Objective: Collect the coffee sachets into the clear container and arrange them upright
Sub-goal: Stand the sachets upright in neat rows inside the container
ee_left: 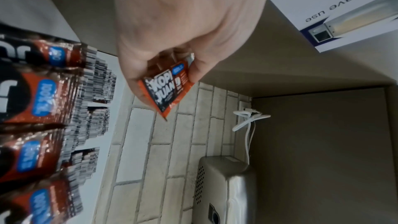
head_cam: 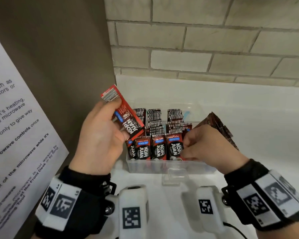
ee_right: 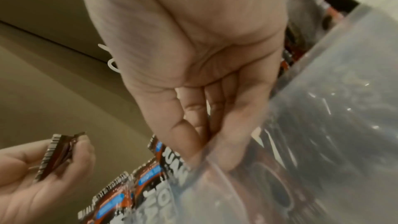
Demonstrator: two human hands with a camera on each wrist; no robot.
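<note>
**Above the container's left end: sachet tilted, not yet in**

Left hand [head_cam: 100,135] pinches one sachet [head_cam: 123,114], long axis diagonal, above the clear container [head_cam: 171,167]. Right hand [head_cam: 207,145], fingers curled, steadies the front row of sachets [head_cam: 155,147], standing upright.

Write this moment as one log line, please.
left hand: holds Kopi Juan sachet | right hand: fingers at front-row sachets | clear container: rows upright

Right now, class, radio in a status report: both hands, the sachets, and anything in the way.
Left hand holds one sachet above clear container. Right hand pinches front-row sachet inside. Rows upright; a bundle leans behind the right hand.
</note>
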